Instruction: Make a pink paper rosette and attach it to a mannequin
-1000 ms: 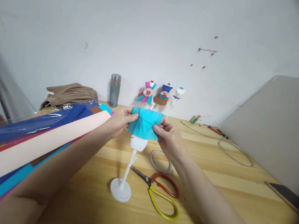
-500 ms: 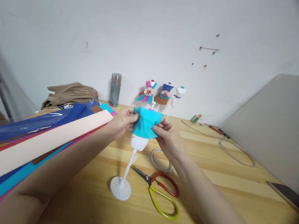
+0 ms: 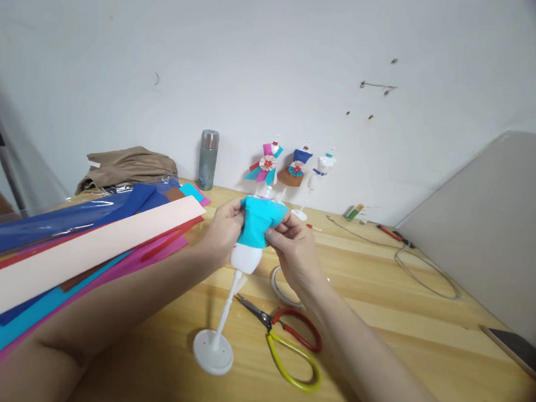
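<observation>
A small white dress form (image 3: 246,259) on a thin stem and round base leans in front of me. Turquoise crepe paper (image 3: 257,222) lies across its chest. At its left side, my left hand (image 3: 225,228) is closed on the paper's edge, its fingertips partly hidden behind the form. My right hand (image 3: 292,241) pinches the opposite edge between thumb and fingers. Below them on the table lie scissors (image 3: 267,321) with one red and one yellow handle, blades slightly apart. A roll of white tape (image 3: 276,284) is partly covered by my right wrist.
Three dressed mini forms (image 3: 297,166) stand by the wall, with a thermos flask (image 3: 208,160) to their left. Coloured paper sheets (image 3: 80,253) and brown cloth (image 3: 130,167) fill the left side. A cable (image 3: 412,273) and a phone (image 3: 515,353) lie on the right.
The turquoise paper is drawn closer round the form's chest. Both hands have come nearer its sides, and the form's base has shifted slightly toward me.
</observation>
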### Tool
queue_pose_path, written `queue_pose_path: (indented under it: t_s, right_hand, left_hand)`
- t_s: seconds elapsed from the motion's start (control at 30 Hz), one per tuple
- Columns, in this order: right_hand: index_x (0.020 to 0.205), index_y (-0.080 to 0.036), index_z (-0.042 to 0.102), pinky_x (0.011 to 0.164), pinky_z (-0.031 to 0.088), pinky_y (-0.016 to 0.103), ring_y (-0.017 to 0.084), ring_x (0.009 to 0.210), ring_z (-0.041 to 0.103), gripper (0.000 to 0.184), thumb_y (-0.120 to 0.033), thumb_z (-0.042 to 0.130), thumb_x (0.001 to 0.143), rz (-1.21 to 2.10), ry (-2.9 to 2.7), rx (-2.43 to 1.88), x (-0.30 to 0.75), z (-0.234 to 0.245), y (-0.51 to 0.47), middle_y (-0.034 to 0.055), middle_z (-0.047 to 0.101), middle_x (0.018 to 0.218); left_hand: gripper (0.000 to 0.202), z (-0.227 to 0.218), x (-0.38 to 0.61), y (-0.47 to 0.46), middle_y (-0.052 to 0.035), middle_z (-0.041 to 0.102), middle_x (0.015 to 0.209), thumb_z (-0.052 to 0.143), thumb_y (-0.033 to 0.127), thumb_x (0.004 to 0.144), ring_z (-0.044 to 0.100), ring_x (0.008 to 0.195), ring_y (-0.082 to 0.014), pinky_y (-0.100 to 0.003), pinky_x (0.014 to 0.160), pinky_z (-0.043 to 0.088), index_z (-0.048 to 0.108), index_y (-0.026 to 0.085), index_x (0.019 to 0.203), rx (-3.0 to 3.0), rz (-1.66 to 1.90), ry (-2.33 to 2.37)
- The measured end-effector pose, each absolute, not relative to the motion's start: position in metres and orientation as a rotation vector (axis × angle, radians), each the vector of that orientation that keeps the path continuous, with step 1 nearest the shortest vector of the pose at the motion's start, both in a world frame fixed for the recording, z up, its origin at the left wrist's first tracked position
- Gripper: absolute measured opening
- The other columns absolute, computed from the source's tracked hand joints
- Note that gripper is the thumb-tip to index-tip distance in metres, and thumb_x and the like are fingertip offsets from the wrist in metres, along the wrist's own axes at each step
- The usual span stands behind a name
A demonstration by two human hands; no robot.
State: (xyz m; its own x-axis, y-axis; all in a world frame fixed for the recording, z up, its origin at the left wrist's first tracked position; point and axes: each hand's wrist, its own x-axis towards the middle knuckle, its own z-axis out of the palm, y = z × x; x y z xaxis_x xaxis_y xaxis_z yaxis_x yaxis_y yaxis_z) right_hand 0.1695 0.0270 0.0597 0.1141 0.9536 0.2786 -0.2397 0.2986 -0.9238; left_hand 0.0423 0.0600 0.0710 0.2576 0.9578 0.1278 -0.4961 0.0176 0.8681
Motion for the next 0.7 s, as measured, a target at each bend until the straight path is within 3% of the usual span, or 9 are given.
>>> queue_pose_path:
  t_s: [0.37, 0.53, 0.7]
  right_hand:
    - [0.083, -0.023, 0.062, 0.056, 0.039, 0.024, 0.009, 0.055, 0.045, 0.029, -0.016, 0.072, 0.057, 1.187, -1.035, -0.798, 0.162, 0.061, 0.023, -0.0068, 0.056, 0.064]
    - [0.09, -0.026, 0.066, 0.073, 0.048, 0.03, 0.016, 0.074, 0.059, 0.026, -0.028, 0.076, 0.067, 1.202, -1.101, -0.784, 0.158, 0.061, 0.014, -0.0019, 0.065, 0.078]
    - [0.093, -0.027, 0.07, 0.086, 0.049, 0.035, 0.022, 0.09, 0.065, 0.03, -0.044, 0.08, 0.069, 1.269, -1.101, -0.772, 0.152, 0.062, 0.007, 0.0017, 0.072, 0.093]
  left_hand:
    - [0.013, 0.066, 0.044, 0.058, -0.0018, 0.066, 0.073, 0.068, 0.024, 0.081, 0.06, 0.065, -0.0124, -0.023, 0.06, 0.047, 0.064, 0.014, 0.088, 1.002, 1.206, 0.639]
    - [0.013, 0.066, 0.046, 0.052, -0.0004, 0.065, 0.074, 0.07, 0.027, 0.08, 0.061, 0.07, -0.0144, -0.024, 0.061, 0.046, 0.063, 0.018, 0.086, 0.989, 1.274, 0.673]
    - [0.008, 0.066, 0.045, 0.048, 0.0008, 0.065, 0.079, 0.068, 0.023, 0.079, 0.06, 0.075, -0.0151, -0.025, 0.066, 0.046, 0.063, 0.02, 0.085, 1.004, 1.363, 0.72]
